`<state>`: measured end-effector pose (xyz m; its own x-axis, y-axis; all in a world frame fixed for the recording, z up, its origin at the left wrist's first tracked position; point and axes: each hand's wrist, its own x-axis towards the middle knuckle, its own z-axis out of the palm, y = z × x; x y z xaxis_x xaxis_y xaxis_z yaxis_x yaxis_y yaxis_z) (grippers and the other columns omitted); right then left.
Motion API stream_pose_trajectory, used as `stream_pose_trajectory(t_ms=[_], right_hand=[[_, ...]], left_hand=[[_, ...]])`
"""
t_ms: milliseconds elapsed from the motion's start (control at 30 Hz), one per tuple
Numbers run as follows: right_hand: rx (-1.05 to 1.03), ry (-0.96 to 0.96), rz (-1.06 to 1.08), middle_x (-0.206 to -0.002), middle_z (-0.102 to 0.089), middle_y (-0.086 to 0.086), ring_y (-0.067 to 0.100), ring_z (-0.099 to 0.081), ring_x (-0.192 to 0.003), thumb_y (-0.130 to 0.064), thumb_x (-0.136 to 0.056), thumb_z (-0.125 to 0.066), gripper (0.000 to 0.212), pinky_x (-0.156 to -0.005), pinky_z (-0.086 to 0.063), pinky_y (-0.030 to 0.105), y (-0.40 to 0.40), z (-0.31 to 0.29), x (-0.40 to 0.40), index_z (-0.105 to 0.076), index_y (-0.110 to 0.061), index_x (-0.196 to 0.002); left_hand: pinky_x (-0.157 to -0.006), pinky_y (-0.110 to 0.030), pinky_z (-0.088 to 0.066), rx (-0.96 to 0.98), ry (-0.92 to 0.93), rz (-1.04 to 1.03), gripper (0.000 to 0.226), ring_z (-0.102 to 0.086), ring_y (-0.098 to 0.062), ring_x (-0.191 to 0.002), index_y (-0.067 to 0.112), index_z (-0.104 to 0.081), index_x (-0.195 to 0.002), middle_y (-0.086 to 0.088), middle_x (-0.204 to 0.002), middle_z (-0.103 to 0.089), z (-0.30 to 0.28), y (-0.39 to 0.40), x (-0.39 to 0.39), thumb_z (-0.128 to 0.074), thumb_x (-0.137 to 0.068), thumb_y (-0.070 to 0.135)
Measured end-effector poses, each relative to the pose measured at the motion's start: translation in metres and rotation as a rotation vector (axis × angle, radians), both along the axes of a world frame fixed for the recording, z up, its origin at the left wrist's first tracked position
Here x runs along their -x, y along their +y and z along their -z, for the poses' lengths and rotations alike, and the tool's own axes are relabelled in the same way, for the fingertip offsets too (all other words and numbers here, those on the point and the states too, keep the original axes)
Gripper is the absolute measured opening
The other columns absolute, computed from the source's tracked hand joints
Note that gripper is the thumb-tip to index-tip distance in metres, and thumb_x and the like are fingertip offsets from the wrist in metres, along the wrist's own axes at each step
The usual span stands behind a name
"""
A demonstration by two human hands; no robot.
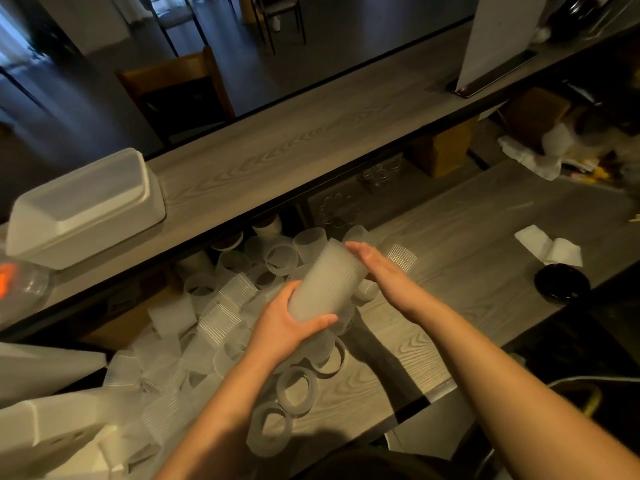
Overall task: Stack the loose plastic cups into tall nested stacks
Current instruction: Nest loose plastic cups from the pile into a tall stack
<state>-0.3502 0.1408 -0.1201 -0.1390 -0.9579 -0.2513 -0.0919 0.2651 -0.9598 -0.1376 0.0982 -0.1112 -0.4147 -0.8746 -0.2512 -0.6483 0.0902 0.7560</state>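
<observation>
1. The person held a nested stack of frosted plastic cups [325, 285] above the counter [460, 258], tilted so that its upper end leaned away toward the counter's far edge.
2. The left hand [291, 327] grasped the lower end of the stack, with the fingers wrapped round the far side and the thumb lying across the near side.
3. The right hand [372, 263] lay released, fingers straight and together, with the palm against the upper end of the stack; it gripped nothing.
4. Loose cups [221, 306] lay in a heap over the left part of the counter, reaching from the far edge to the near left corner. Some stood upright, some lay on their sides, and several showed open mouths.
5. Three upturned cups [298, 389] sat in a rough row near the counter's front edge, below the left forearm.
6. A single ribbed cup [401, 258] lay on its side just beside the right hand, toward the counter's middle.
7. A folded white paper napkin [550, 245] rested near the right edge of the counter, and a round black lid [561, 284] sat just in front of it.
8. A raised shelf [277, 154] ran along behind the counter and carried a white lidded container [86, 209] at its left end.
</observation>
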Motion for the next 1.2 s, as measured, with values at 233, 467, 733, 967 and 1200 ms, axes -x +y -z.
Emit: stream_pose_trajectory(t_ms=[233,467,733,967,1200], right_hand=[[-0.142,0.088,0.545,-0.129,-0.059,0.005,0.013,-0.058,-0.107,-0.055,-0.096,-0.053,0.06,-0.086,-0.048,0.028,-0.007,0.051,0.03,-0.052,-0.013,-0.139],[-0.436,0.248,0.697,-0.151,-0.039,0.021,0.036,-0.039,-0.139,-0.075,-0.077,-0.063,0.106,-0.112,-0.037,0.048,-0.017,0.097,0.06,-0.035,-0.002,-0.15],[-0.502,0.291,0.651,-0.139,-0.053,0.024,0.039,-0.049,-0.13,-0.059,-0.077,-0.074,0.096,-0.104,-0.044,0.044,-0.037,0.11,0.064,-0.042,0.005,-0.142],[-0.473,0.047,0.651,-0.145,-0.048,0.021,0.037,-0.047,-0.133,-0.033,-0.08,-0.078,0.087,-0.108,-0.044,0.048,-0.03,0.098,0.07,-0.035,-0.004,-0.149],[-0.298,-0.164,0.599,-0.138,-0.053,0.011,0.026,-0.055,-0.119,-0.025,-0.08,-0.077,0.069,-0.103,-0.049,0.044,-0.018,0.067,0.079,-0.048,-0.011,-0.141]], left_hand=[[-0.074,-0.024,-0.049,-0.059,0.037,-0.04,0.086,-0.054,0.001,-0.1,0.042,-0.046,-0.121,0.023,-0.112,-0.053,0.006,-0.004,0.005,-0.071,-0.046,0.077],[-0.083,-0.036,-0.056,-0.059,0.02,-0.038,0.087,-0.056,-0.003,-0.102,0.041,-0.046,-0.122,0.02,-0.114,-0.055,0.014,-0.012,0.009,-0.072,-0.048,0.077],[-0.082,-0.037,-0.057,-0.058,0.01,-0.05,0.093,-0.058,-0.007,-0.103,0.035,-0.049,-0.129,0.015,-0.116,-0.057,0.023,-0.023,0.006,-0.074,-0.05,0.077],[-0.081,-0.035,-0.057,-0.071,0.028,-0.052,0.097,-0.058,-0.007,-0.103,0.031,-0.05,-0.131,0.013,-0.117,-0.057,0.023,-0.023,0.005,-0.074,-0.049,0.077],[-0.082,-0.034,-0.056,-0.072,0.053,-0.036,0.089,-0.057,-0.004,-0.102,0.036,-0.05,-0.125,0.017,-0.115,-0.057,0.018,-0.018,0.007,-0.075,-0.049,0.075]])
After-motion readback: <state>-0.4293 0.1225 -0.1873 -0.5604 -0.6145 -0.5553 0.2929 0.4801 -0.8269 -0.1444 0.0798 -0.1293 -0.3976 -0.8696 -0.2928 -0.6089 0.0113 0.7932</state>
